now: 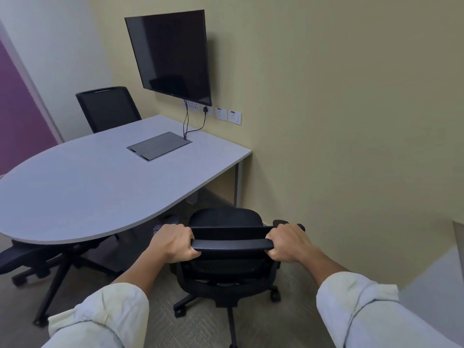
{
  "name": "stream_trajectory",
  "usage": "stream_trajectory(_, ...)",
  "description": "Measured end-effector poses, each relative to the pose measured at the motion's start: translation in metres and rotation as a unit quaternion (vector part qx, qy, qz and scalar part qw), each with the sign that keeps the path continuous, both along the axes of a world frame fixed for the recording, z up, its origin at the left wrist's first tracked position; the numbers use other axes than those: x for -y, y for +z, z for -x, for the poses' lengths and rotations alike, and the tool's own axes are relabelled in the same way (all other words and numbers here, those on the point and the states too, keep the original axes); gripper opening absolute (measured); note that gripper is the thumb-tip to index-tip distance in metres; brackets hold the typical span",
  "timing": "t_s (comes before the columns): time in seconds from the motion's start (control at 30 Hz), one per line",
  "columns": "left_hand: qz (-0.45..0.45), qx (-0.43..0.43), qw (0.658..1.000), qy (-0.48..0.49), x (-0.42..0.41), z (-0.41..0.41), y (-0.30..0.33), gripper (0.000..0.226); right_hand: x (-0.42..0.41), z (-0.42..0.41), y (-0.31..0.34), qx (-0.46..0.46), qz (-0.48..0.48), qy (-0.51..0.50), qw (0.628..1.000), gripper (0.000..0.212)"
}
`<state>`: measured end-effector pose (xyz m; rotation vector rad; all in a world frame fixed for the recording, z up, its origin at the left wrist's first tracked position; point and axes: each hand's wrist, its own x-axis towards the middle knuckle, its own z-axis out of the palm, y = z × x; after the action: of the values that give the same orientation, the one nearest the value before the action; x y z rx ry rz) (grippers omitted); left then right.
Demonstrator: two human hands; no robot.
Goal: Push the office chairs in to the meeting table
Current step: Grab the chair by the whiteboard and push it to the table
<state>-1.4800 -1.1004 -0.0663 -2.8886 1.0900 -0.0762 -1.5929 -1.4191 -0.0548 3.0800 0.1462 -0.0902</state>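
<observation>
A black mesh office chair (226,267) on castors stands on the carpet just in front of me, its seat close to the near edge of the grey meeting table (82,187). My left hand (173,243) is shut on the left end of the chair's top rail. At the right end of the same rail my right hand (288,243) grips it too. A second black chair (108,109) sits tucked in at the table's far side. A third black chair (17,259) shows partly under the table at the lower left.
A dark screen (170,56) hangs on the beige wall above wall sockets (228,115), with cables dropping to a grey cable hatch (159,146) in the tabletop. A white table leg (238,184) stands by the wall. A black table base (57,280) spreads across the carpet.
</observation>
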Motion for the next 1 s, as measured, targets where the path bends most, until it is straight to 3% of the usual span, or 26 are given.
stream_trajectory(0.6, 0.01, -0.026, 0.993, 0.116, 0.064, -0.114, 0.001, 0.048, 0.078, -0.19, 0.003, 0.008, 0.006, 0.106, 0.994, 0.017)
stream_trajectory(1.0, 0.01, -0.03, 0.974, 0.222, 0.126, -0.145, 0.005, 0.046, 0.137, -0.283, 0.012, -0.029, -0.018, 0.204, 0.978, 0.017)
